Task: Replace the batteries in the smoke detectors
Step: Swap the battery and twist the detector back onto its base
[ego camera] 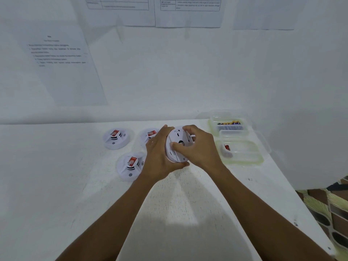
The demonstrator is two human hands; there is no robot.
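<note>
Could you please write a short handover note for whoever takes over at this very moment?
Hands: left hand and right hand both grip one detector, tilted, its back facing up.
Things: three other detectors lie on the table, left; far tub holds batteries; near tub holds one small red-and-black item.
Done: cannot tell.
Left: probably open the held detector, swap its battery, then the others.

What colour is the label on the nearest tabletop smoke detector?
Red-orange with white markings; the label sits atop the white smoke detector, clearest in the head view.
</note>
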